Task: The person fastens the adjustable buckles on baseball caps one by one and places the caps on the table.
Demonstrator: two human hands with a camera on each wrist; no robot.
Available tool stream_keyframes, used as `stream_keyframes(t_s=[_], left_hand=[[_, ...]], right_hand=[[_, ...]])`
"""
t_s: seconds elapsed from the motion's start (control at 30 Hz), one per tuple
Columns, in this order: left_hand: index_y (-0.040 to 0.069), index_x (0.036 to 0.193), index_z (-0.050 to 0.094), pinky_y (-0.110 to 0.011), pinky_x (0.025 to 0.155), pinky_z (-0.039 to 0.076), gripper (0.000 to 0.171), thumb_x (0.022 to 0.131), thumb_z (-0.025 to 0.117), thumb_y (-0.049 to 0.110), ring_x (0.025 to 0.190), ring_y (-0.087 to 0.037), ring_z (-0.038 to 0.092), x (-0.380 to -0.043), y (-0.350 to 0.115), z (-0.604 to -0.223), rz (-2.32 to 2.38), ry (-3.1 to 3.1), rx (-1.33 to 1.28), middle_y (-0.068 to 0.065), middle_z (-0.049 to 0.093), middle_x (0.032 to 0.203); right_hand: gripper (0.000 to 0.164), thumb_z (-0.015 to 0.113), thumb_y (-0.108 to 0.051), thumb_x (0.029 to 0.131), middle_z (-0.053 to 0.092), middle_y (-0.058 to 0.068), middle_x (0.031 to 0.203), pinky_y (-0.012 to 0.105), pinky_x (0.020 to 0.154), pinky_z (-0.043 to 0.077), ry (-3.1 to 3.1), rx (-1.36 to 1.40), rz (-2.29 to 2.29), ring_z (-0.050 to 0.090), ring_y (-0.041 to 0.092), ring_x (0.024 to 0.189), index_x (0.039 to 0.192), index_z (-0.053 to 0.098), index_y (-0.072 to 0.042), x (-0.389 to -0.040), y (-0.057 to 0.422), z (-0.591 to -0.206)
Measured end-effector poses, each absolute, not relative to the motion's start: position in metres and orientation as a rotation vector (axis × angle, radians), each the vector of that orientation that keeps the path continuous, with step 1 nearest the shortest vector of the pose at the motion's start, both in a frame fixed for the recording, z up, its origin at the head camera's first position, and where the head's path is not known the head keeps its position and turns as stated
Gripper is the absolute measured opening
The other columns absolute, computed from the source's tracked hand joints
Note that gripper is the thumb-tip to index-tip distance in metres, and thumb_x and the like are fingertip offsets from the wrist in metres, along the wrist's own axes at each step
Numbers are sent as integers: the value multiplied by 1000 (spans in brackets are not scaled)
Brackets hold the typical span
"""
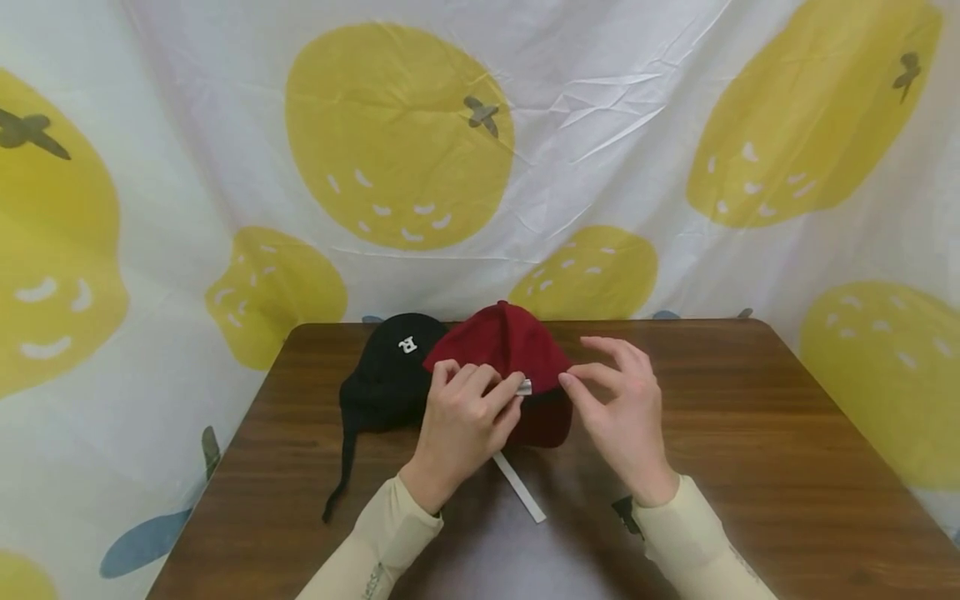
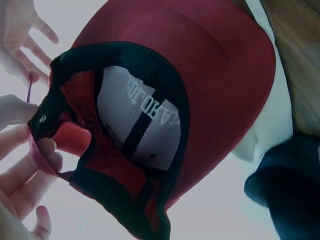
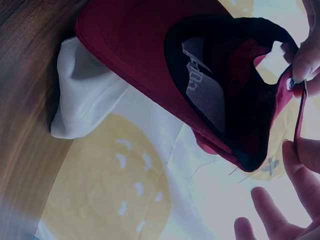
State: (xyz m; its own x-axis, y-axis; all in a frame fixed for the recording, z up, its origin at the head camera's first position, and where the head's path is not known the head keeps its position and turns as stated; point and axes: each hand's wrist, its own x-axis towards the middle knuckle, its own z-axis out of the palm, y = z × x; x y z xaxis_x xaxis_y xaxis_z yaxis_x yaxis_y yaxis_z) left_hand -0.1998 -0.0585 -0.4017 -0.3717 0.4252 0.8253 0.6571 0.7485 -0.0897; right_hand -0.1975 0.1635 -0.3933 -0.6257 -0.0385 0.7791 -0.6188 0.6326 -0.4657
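Observation:
Both hands work at the back of a red cap [image 1: 504,337], its underside and black sweatband facing me in the wrist views. My left hand [image 1: 467,417] pinches the cap's back opening beside a metal snap or buckle [image 3: 291,83]. Thumb and index finger of my right hand [image 1: 624,408] pinch the free end of the narrow red strap [image 3: 299,117], the other fingers spread. White lettering on a pale panel [image 2: 142,107] shows inside the crown. The red brim [image 1: 547,425] points down toward the table.
A black cap [image 1: 397,367] with a white letter and a dangling black strap lies left of the red one. A white cap [image 3: 87,87] appears behind the red brim. One narrow white strip [image 1: 519,487] lies on the brown table [image 1: 750,467]. A lemon-print cloth [image 1: 600,167] hangs behind.

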Motion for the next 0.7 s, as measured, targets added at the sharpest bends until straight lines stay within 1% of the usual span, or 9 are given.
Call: stream_keyframes(t_s=[0.17, 0.37, 0.47, 0.7], left_hand=[[17, 106, 78, -43, 83, 45, 22, 87, 73, 26, 70, -14, 62, -199, -58, -401, -383, -2017, -839, 0, 66, 82], [18, 107, 78, -43, 83, 46, 23, 87, 73, 26, 69, -13, 60, -199, -59, -402, -373, -2035, -838, 0, 64, 80], [18, 108, 78, -44, 81, 45, 23, 87, 73, 27, 70, -14, 60, -199, -60, -402, -353, -2040, -830, -1, 64, 81], [18, 108, 78, -42, 76, 43, 23, 88, 72, 27, 74, -17, 58, -198, -59, -404, -337, -2032, -829, -1, 61, 82]], right_hand=[[7, 84, -13, 82, 67, 4, 120, 53, 94, 41, -2111, 506, 978, 54, 28, 117, 88, 80, -11, -198, 163, -395], [6, 82, -16, 84, 67, 3, 121, 50, 95, 41, -2134, 504, 969, 53, 25, 118, 88, 80, -13, -198, 163, -395], [6, 82, -16, 84, 67, 2, 120, 50, 95, 41, -2132, 506, 962, 54, 25, 118, 88, 80, -12, -198, 163, -395], [5, 84, -11, 81, 68, 7, 117, 52, 94, 41, -2105, 512, 964, 55, 30, 115, 84, 80, -11, -197, 163, -397]])
